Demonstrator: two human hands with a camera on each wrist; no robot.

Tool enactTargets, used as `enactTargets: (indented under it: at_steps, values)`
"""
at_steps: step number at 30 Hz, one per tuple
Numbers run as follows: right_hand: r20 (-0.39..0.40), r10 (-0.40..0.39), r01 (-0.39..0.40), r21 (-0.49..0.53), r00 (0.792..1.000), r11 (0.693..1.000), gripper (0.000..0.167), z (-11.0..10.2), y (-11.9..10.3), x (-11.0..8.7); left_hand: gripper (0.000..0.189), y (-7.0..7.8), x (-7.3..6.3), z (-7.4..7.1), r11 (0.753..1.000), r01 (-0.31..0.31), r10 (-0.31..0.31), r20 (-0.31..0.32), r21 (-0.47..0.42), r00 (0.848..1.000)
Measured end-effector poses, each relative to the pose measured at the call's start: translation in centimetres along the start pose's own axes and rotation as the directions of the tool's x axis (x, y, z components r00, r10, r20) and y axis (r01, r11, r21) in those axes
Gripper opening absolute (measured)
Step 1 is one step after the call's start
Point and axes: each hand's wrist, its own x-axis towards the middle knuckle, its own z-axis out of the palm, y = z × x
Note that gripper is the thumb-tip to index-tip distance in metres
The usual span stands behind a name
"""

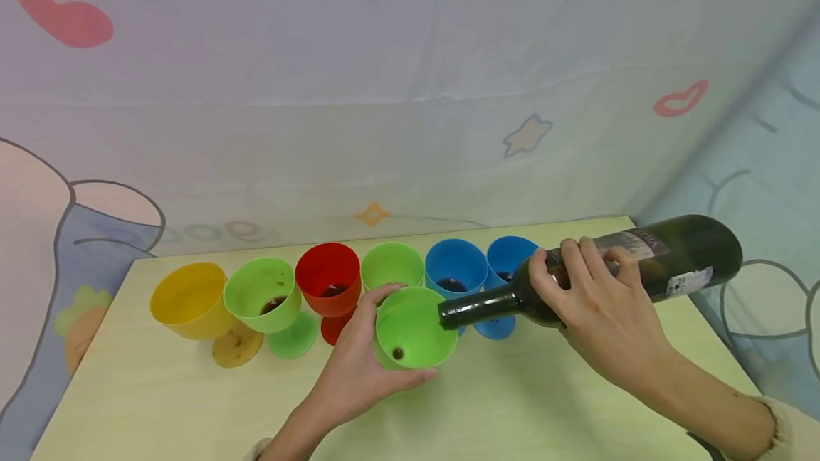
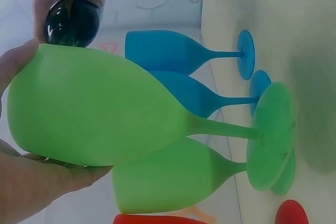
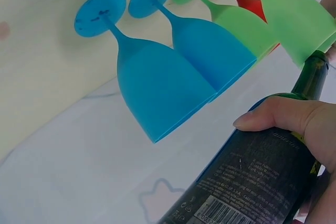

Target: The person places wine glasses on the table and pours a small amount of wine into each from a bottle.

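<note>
My left hand [image 1: 362, 368] grips a light green plastic goblet [image 2: 94, 108] around its bowl, thumb on the near side. A small dark spot of liquid shows inside the bowl in the head view. With my right hand [image 1: 605, 315] I hold a dark glass wine bottle [image 1: 682, 255], tipped well over with its neck pointing left. The bottle's mouth is at the goblet's right rim; no stream of liquid can be made out. In the right wrist view, the thumb lies across the bottle's printed back label [image 3: 239, 174]. Whether the goblet's foot [image 2: 271, 135] touches the table is unclear.
Behind stands a row of goblets: yellow [image 1: 192, 301], green [image 1: 259, 290], red [image 1: 327, 276], another green [image 1: 392, 265], and two blue ones [image 1: 456, 265] [image 1: 510, 255]. Several hold a little dark liquid. A patterned cloth [image 1: 359, 126] hangs behind the pale table [image 1: 160, 404].
</note>
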Motion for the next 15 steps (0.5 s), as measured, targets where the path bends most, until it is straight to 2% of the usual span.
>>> enactTargets:
  at_steps: [15]
  values:
    - [0.038,0.004,-0.004,0.004,0.999,1.000,0.065,-0.14,0.06,0.07,0.088,0.05,-0.01,-0.06,1.000,0.012,-0.012,0.003,-0.006,1.000]
